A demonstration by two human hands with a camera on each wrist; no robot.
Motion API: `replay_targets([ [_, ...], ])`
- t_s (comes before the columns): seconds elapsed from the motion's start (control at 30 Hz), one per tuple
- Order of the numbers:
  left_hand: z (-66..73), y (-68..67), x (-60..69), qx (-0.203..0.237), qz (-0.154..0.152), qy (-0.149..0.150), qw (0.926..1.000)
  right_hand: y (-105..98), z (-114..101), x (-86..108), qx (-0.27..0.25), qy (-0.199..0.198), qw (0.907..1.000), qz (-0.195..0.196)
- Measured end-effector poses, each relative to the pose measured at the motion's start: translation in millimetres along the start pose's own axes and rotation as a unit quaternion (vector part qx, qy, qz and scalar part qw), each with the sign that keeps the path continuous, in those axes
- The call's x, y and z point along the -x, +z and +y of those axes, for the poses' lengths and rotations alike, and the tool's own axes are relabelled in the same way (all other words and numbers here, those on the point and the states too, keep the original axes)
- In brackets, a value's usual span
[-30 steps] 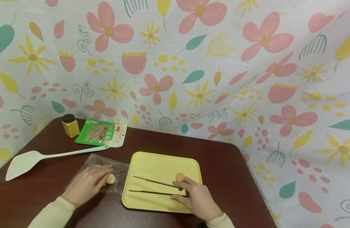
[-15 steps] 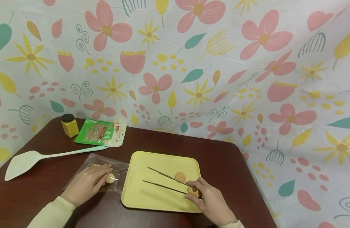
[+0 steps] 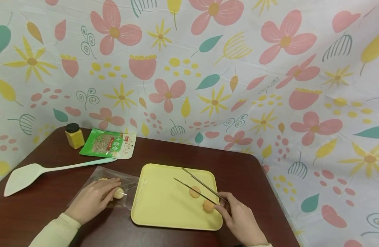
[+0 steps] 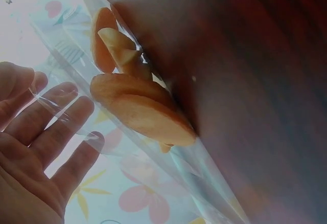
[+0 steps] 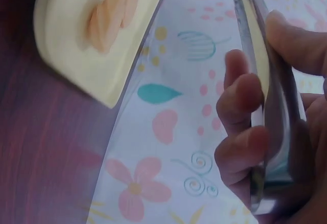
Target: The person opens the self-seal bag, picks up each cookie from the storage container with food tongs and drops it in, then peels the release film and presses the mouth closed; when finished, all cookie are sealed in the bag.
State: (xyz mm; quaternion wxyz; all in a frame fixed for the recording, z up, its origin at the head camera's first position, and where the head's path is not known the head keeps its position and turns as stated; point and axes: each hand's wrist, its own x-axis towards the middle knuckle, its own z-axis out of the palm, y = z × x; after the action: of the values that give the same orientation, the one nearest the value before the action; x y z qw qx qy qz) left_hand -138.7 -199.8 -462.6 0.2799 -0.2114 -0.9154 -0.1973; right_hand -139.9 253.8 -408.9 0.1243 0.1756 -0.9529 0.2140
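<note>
My left hand [image 3: 95, 199] lies over a clear plastic bag [image 3: 129, 181] on the table's left part. In the left wrist view thumb and forefinger pinch its film, the other fingers spread behind it. Several biscuits [image 4: 143, 106] sit inside the bag. My right hand [image 3: 239, 218] grips metal tongs [image 3: 205, 185] by the handle end, their arms apart with nothing between the tips. The tongs hang over the yellow tray [image 3: 164, 209]. Two round biscuits lie on the tray's right side: a flat one [image 3: 195, 192] and a thicker one [image 3: 208, 206] nearer the right hand.
A pale spatula [image 3: 25, 178] lies at the left. Behind it stand a yellow jar [image 3: 75, 138] with a black lid and a green-and-white packet [image 3: 109, 143]. Floral cloth [image 3: 189, 68] hangs behind and beside the dark wooden table [image 3: 239, 168].
My right hand has drawn the tongs rightward and turned their tips toward the tray's far edge. The thicker biscuit, earlier hidden by the hand, now shows on the tray. The left hand stays put.
</note>
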Motion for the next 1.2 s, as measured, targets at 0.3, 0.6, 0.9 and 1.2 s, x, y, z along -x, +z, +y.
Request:
replay_targets([
  [0.3,1.0,-0.9,-0.4,0.002,-0.004,-0.006,1.0,-15.5,24.1,4.9,-0.026,0.061,0.997,-0.038],
  [0.6,0.9,-0.4,0.2,0.003,-0.003,-0.004,1.0,-36.1,40.0,16.2,-0.041,0.156,0.9809,-0.108],
  [0.9,2.1,-1.9,-0.4,0.003,-0.011,-0.014,0.9998,-37.7,62.0,23.9,-0.083,0.176,0.9668,-0.166],
  [1.2,-0.5,-0.3,0.5,0.002,-0.001,-0.004,1.0,-28.5,72.4,26.8,-0.105,0.182,0.9595,-0.188],
])
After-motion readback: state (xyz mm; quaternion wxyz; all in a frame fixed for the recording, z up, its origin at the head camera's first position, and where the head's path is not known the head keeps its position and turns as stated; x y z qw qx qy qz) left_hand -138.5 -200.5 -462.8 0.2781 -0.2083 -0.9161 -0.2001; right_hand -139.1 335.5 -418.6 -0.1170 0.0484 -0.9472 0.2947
